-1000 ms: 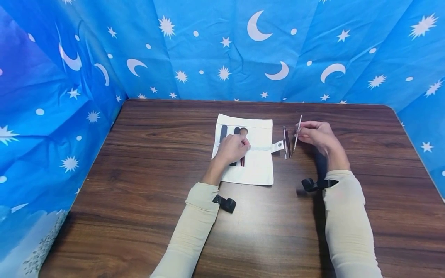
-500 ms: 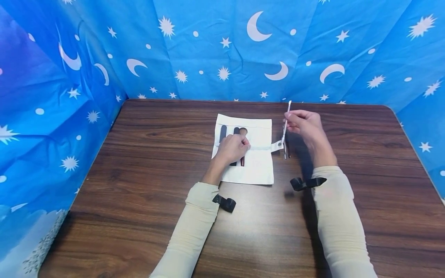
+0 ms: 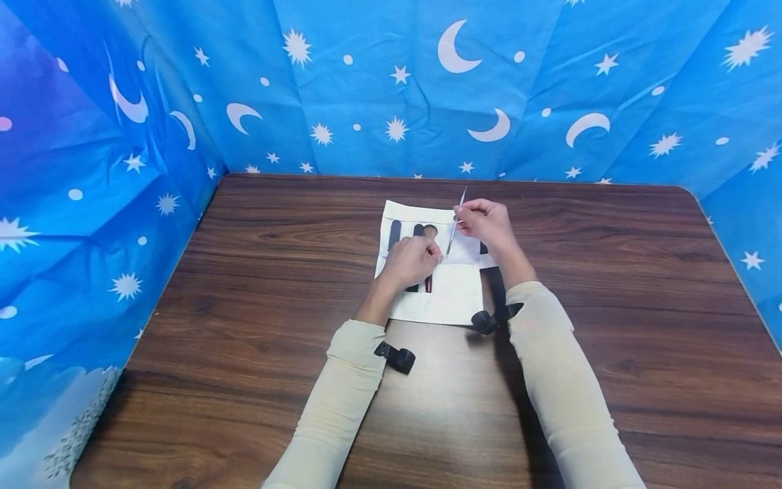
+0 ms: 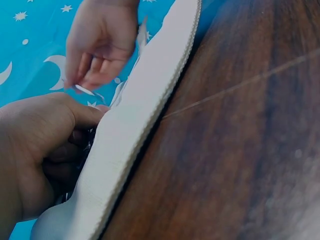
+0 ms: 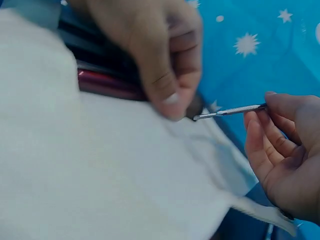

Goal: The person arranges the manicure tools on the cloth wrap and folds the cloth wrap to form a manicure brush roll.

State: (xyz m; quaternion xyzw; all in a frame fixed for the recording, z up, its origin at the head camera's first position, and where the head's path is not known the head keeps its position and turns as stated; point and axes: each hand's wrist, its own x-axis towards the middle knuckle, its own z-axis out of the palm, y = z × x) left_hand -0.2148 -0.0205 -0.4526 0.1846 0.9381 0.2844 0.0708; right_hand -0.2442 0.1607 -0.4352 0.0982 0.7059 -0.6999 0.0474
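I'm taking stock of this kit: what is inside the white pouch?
The white pouch holds two dark tools and a brush with a red handle. The left hand covers part of them, and the cloth hides whatever lies deeper inside.

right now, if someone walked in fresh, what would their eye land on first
Probably the bright blue cloth backdrop with white moons and stars, hanging behind the dark brown wood-grain table. Next, perhaps, the rectangular white fabric pouch toward the table's far side, gripped by the left hand. Over the pouch's right part, the right hand pinches a thin, silvery, metallic-looking rod.
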